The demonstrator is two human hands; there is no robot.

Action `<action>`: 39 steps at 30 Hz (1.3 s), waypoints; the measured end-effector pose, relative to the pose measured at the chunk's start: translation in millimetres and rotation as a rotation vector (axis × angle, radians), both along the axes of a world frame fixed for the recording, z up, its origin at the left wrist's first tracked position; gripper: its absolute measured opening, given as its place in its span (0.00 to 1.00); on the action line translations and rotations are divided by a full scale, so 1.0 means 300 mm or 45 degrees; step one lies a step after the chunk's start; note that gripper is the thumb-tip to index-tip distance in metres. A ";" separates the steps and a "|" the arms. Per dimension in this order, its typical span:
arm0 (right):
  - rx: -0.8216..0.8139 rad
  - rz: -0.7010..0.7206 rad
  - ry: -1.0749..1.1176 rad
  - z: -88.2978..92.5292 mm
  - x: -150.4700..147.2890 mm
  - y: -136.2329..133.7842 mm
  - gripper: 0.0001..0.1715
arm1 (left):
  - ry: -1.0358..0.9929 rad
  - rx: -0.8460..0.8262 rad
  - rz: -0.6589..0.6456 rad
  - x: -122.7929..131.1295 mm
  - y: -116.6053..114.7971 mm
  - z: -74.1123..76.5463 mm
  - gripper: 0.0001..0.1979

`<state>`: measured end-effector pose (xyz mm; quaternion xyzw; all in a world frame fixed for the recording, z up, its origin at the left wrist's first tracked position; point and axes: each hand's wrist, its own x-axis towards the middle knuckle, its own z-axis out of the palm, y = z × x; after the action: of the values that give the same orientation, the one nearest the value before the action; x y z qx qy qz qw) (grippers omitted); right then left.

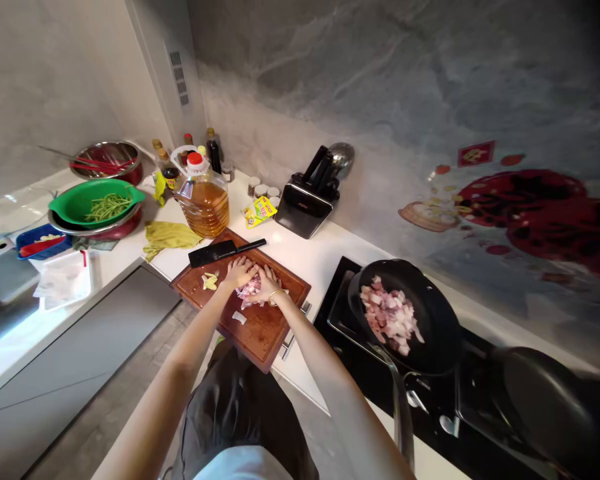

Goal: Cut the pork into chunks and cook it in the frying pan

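On the brown cutting board (260, 337), my left hand (240, 273) and my right hand (268, 287) are cupped around a pile of chopped raw meat (251, 289) from both sides. A bracelet circles my right wrist. One pale slice (239, 317) lies apart, nearer to me. Left of my left hand sits a small heap of sliced garlic or ginger (210, 281); which of them I cannot tell. A black cleaver (220, 253) rests along the board's far edge. More chopped meat (390, 313) lies in the black wok (433, 320) to the right.
A knife block (305, 207) and a yellow packet (260, 211) stand behind the board, with an oil jug (203, 200) at the back left. Farther left is a green colander (75, 203) with green beans (107, 207). A second pan (550, 400) occupies the stove's right side.
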<state>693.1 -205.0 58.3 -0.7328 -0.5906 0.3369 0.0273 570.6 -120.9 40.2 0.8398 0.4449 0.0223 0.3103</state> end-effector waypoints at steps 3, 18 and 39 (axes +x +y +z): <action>0.037 0.037 -0.100 -0.015 -0.040 0.019 0.73 | -0.006 -0.024 -0.124 -0.034 0.026 -0.039 0.23; -0.008 0.077 -0.288 -0.056 -0.062 0.055 0.52 | 0.312 0.119 -0.204 -0.115 -0.120 -0.054 0.40; 0.548 -0.552 0.437 -0.037 0.131 -0.119 0.19 | 0.030 0.155 0.038 -0.132 -0.205 0.020 0.17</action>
<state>732.4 -240.7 47.2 -0.7514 -0.4654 0.3093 0.3510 530.9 -182.3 46.1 0.8506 0.4589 0.0441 0.2529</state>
